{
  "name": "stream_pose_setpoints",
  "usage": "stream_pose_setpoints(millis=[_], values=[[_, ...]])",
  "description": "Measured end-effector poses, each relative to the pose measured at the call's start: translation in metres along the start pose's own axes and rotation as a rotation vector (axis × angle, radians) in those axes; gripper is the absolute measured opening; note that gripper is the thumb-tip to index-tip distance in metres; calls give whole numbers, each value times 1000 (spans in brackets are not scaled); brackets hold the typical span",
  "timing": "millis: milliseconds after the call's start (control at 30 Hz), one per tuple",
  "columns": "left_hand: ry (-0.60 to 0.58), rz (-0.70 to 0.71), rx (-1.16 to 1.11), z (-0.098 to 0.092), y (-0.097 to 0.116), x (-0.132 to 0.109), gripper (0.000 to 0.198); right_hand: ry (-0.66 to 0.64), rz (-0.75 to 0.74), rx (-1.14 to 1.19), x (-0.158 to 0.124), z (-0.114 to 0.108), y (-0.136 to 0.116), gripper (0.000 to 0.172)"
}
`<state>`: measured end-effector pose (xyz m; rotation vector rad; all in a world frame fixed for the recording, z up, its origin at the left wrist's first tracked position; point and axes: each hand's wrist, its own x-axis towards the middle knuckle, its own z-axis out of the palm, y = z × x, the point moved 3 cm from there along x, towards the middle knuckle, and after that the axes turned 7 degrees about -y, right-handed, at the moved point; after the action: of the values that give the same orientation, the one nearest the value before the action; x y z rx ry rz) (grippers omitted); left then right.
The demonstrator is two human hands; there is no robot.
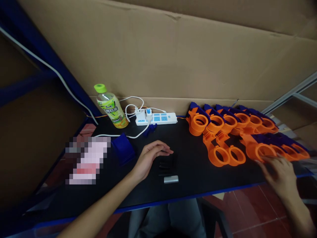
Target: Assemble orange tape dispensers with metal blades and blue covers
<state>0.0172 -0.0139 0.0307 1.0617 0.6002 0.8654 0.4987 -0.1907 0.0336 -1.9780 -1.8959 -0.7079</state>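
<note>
My left hand (150, 158) rests on the black tabletop (188, 185), fingers loosely apart, holding nothing. Its fingertips lie just above several small black parts (165, 164) and a small grey metal block (171, 179). My right hand (281, 173) hovers blurred at the right edge, fingers spread, touching or right beside the nearest orange ring part (261, 151). Rows of orange and blue plastic ring pieces (230, 122) cover the table's right side, with two orange rings (224, 154) lying in front.
A green-capped drink bottle (111, 106) stands at the back left beside a white power strip (156, 118) with white cables. A stack of dark blue plastic pieces (123, 148) sits left of my left hand. Cardboard (173, 49) walls the back.
</note>
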Motion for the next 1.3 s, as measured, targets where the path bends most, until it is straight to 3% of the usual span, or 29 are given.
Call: stream_pose_setpoints(millis=[133, 267, 400, 500, 567, 700, 867, 1067, 1300], values=[[-124, -11, -187, 4, 4, -1, 17, 137, -16, 79, 15, -26, -46, 16], [-296, 41, -173, 9, 6, -2, 44, 223, -275, 468, 36, -41, -143, 24], [-428, 28, -33, 14, -4, -6, 69, -69, -544, 719, 53, -37, -242, 24], [-321, 8, -36, 13, -9, -6, 45, -122, -657, 776, 54, -33, -281, 26], [-163, 33, -70, 8, -7, -5, 32, -112, -642, 790, 51, -29, -290, 31], [169, 56, -184, -8, 3, 1, 29, -148, -521, 748, 40, -17, -298, 32], [405, 74, -301, -23, 11, 8, 29, -288, -559, 543, 28, 3, -318, 31], [459, 46, -376, -32, 8, 13, 23, -247, -613, 435, 26, 13, -324, 20], [457, 33, -417, -32, 10, 11, 21, -202, -669, 409, 29, 10, -322, 20]])
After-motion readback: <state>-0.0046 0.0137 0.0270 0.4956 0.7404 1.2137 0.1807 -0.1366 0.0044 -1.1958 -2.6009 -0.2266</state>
